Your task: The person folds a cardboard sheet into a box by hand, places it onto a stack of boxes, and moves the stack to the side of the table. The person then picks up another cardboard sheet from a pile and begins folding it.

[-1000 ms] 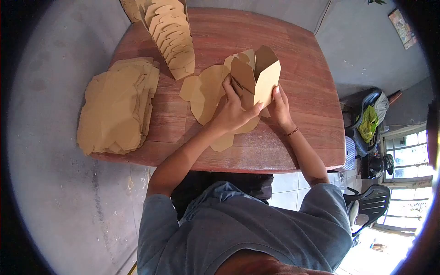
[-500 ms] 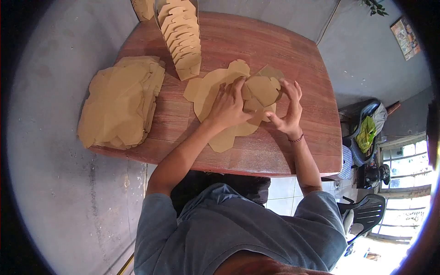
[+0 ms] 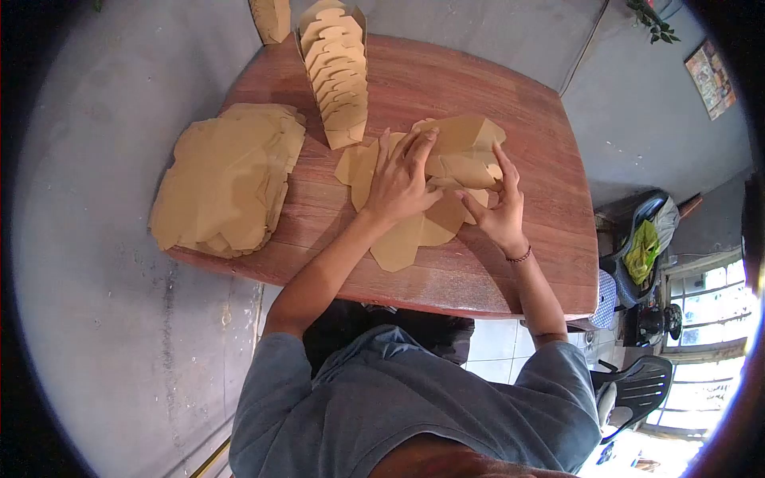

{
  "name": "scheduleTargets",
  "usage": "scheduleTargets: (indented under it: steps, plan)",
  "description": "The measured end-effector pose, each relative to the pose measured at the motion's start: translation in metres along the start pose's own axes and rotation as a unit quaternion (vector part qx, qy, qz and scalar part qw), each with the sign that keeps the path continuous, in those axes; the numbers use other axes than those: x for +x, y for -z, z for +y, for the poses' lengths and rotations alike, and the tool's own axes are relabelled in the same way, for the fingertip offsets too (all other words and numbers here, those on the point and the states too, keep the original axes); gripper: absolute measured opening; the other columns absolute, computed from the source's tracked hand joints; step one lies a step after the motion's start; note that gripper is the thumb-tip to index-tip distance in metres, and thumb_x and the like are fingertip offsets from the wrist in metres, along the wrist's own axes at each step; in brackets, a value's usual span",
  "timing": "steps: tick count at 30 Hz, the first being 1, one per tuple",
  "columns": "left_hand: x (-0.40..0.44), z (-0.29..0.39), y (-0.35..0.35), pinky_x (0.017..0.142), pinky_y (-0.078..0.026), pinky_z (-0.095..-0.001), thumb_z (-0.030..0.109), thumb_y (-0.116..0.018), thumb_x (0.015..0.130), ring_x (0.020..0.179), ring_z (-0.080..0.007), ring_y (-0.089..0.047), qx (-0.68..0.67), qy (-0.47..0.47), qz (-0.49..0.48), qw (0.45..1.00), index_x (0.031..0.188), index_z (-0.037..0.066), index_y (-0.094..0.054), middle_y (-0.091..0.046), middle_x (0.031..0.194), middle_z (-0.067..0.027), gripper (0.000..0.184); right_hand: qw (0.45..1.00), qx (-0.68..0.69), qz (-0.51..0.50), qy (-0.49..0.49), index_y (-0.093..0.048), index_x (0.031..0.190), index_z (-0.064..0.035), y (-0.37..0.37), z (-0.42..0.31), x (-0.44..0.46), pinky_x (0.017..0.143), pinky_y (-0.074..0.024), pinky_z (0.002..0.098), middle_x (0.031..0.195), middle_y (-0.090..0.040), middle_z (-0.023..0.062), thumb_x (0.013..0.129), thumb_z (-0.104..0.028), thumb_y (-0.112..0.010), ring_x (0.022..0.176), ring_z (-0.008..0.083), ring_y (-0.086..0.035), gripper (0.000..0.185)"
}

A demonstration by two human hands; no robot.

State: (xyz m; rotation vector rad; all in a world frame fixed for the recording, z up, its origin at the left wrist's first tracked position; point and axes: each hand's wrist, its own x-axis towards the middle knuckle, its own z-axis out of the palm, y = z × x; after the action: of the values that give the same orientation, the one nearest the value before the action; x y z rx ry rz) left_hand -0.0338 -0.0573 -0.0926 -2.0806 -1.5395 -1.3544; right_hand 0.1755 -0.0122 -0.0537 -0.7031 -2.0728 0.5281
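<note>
A partly folded brown cardboard box (image 3: 464, 137) is tilted up between my two hands over the table. My left hand (image 3: 400, 182) holds its left end, fingers over the side and thumb stretched toward the bottom. At the right end, my right hand (image 3: 502, 211) has its fingers against the box wall and the thumb below. Beneath the box lies a flat cardboard blank (image 3: 396, 245), partly hidden by the left hand and the box.
A pile of flat cardboard blanks (image 3: 219, 183) rests at the table's left edge. Several folded boxes (image 3: 341, 80) stand nested in a row toward the back, with another cardboard piece (image 3: 271, 20) by the wall. Chairs (image 3: 637, 390) stand off to the right.
The box has been turned and tipped up, so its long side now shows. My right fingers have closed in on its right end. The whole view has shifted slightly.
</note>
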Motion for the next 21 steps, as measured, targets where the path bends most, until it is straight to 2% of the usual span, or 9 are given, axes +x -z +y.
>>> scheduleTargets:
  steps: [1,2,4,7,11,13,16,18,21]
  plan:
    - [0.001,-0.001,0.003,0.116,-0.020,-0.0690,0.029,-0.087,0.071,0.138,-0.0372,-0.043,0.017,-0.039,0.037,0.998,0.151,0.006,-0.024,-0.044,0.149,-0.0160,0.104,0.999,0.011,0.022,-0.020,-0.052,0.142,-0.0116,0.000,-0.009,0.003,0.116,-0.0323,0.0471,0.117,-0.072,0.0114,0.078,-0.013,-0.086,0.117,0.0263,-0.065,0.073]
    - [0.002,-0.001,0.005,0.116,-0.020,-0.0690,0.029,-0.087,0.071,0.138,-0.0372,-0.043,0.020,-0.040,0.038,0.998,0.151,0.006,-0.024,-0.044,0.149,-0.0160,0.104,0.999,0.013,0.023,-0.018,-0.052,0.142,-0.0116,0.003,-0.010,0.008,0.116,-0.0323,0.0471,0.117,-0.072,0.0114,0.078,-0.013,-0.086,0.117,0.0263,-0.065,0.073]
    - [0.009,0.003,0.015,0.116,-0.019,-0.0694,0.032,-0.088,0.070,0.141,-0.0355,-0.041,0.041,-0.036,0.051,0.997,0.149,0.007,-0.028,-0.043,0.152,-0.0127,0.102,0.992,-0.070,-0.074,0.069,-0.068,0.124,-0.0111,0.011,-0.010,0.023,0.118,-0.0280,0.0464,0.114,-0.073,0.0067,0.080,-0.014,-0.084,0.116,0.0236,-0.065,0.047]
    - [0.027,0.012,0.035,0.116,-0.022,-0.0670,0.032,-0.091,0.068,0.139,-0.0360,-0.042,0.057,-0.044,0.083,0.994,0.147,0.008,-0.030,-0.043,0.152,-0.0154,0.102,0.992,-0.054,-0.075,0.091,-0.076,0.105,-0.0097,0.019,-0.028,0.050,0.117,-0.0288,0.0471,0.110,-0.075,0.0045,0.082,-0.016,-0.082,0.114,0.0237,-0.066,0.025]
    - [0.063,0.014,0.092,0.116,-0.017,-0.0694,0.046,-0.082,0.078,0.145,-0.0383,-0.032,0.069,-0.053,0.109,0.990,0.146,0.007,-0.037,-0.041,0.152,-0.0162,0.090,0.994,0.010,-0.080,0.072,-0.075,0.107,-0.0060,0.035,-0.054,0.099,0.111,-0.0381,0.0430,0.110,-0.075,0.0063,0.084,-0.016,-0.082,0.111,0.0195,-0.067,0.027]
    - [0.085,-0.013,0.124,0.116,-0.021,-0.0647,0.051,-0.077,0.082,0.143,-0.0419,-0.031,0.048,-0.062,0.189,0.979,0.145,0.004,-0.039,-0.041,0.151,-0.0216,0.087,0.992,0.112,-0.049,0.042,-0.075,0.106,-0.0019,0.048,-0.063,0.135,0.097,-0.0489,0.0360,0.105,-0.076,0.0070,0.085,-0.015,-0.081,0.102,0.0141,-0.067,0.026]
    - [0.110,-0.062,0.153,0.115,-0.025,-0.0585,0.050,-0.078,0.082,0.140,-0.0434,-0.033,0.042,0.024,0.220,0.974,0.142,0.001,-0.044,-0.040,0.149,-0.0253,0.085,0.997,0.041,-0.015,0.069,-0.074,0.106,0.0022,0.064,-0.085,0.191,0.083,-0.0509,0.0294,0.100,-0.074,0.0034,0.088,-0.019,-0.079,0.092,0.0101,-0.063,0.029]
    - [0.116,-0.088,0.160,0.114,-0.032,-0.0503,0.040,-0.079,0.083,0.138,-0.0389,-0.037,0.166,0.127,0.164,0.964,0.128,0.002,-0.058,-0.048,0.145,-0.0200,0.063,0.997,0.052,-0.010,0.054,-0.073,0.106,0.0038,0.059,-0.083,0.227,0.082,-0.0492,0.0276,0.100,-0.072,0.0004,0.089,-0.021,-0.079,0.091,0.0094,-0.061,0.031]
    - [0.111,-0.111,0.156,0.114,-0.032,-0.0508,0.036,-0.080,0.083,0.137,-0.0393,-0.037,0.134,0.119,0.120,0.977,0.118,0.003,-0.065,-0.051,0.140,-0.0203,0.050,0.996,0.043,0.038,0.063,-0.073,0.101,0.0055,0.042,-0.085,0.265,0.073,-0.0500,0.0324,0.090,-0.073,0.0050,0.087,-0.028,-0.079,0.078,0.0124,-0.061,0.037]
